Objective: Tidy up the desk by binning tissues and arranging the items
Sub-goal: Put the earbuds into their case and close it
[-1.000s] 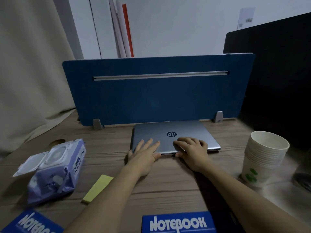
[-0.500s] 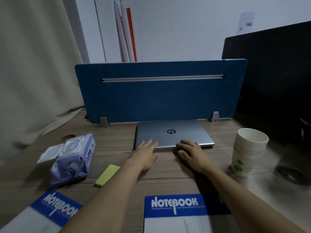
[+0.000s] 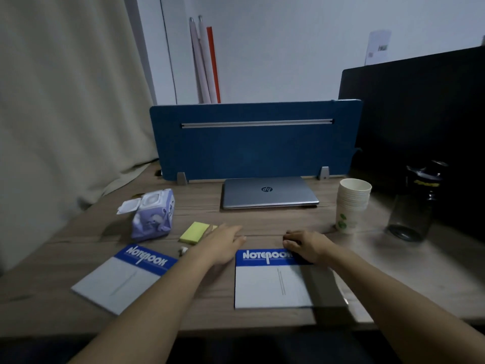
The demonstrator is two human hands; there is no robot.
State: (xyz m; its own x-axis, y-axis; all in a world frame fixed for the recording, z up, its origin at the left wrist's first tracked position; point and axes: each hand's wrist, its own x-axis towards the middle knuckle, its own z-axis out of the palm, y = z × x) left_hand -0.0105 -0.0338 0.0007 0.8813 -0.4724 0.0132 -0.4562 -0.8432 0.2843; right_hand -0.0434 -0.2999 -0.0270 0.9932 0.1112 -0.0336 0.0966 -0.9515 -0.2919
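Notebooks (image 3: pixel 273 279) lettered "NOTEBOOK", hp laptop (image 3: pixel 267 191); left hand (image 3: pixel 223 244) flat and empty, right hand's (image 3: pixel 305 244) grip loosely curled, empty.

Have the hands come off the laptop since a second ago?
Yes. Both the left hand and right hand have pulled back toward the person, away from the closed laptop, which lies by the blue divider.

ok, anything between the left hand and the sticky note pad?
Nothing visible. The left hand is right beside the yellow sticky note pad, its fingers at the pad's right edge. The wet wipes pack sits further left, out of the way, and a small white object lies nearer the camera.
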